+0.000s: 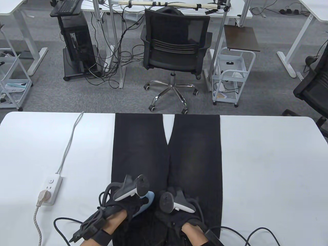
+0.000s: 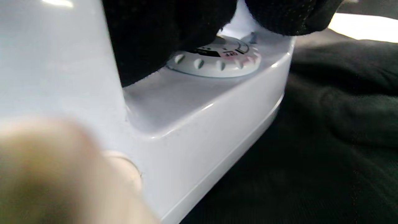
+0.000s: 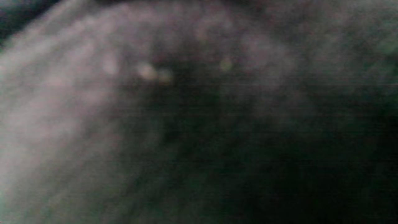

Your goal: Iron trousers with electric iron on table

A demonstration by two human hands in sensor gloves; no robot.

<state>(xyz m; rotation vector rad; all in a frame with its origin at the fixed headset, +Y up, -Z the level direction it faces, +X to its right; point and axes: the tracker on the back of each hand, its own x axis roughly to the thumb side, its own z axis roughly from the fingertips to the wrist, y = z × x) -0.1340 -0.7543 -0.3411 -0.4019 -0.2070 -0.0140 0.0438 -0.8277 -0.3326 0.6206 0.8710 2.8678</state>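
Black trousers (image 1: 194,153) lie flat on the white table (image 1: 269,166), legs pointing away from me. My left hand (image 1: 128,205) grips the handle of a pale blue electric iron (image 1: 149,201) that stands on the trousers' left leg near the waist. In the left wrist view the gloved fingers (image 2: 161,34) curl over the iron (image 2: 202,118) just above its temperature dial (image 2: 217,60), with dark cloth (image 2: 326,124) alongside. My right hand (image 1: 174,205) rests palm down on the trousers beside the iron; the tracker hides most of its fingers. The right wrist view shows only blurred dark fabric (image 3: 217,140).
A white power strip (image 1: 51,188) lies left of the trousers with a plug (image 1: 42,197) in it, and a braided cord (image 1: 37,225) runs off toward the near edge. Glove cables trail at the bottom. Beyond the table stand an office chair (image 1: 174,46) and a white cart (image 1: 230,74).
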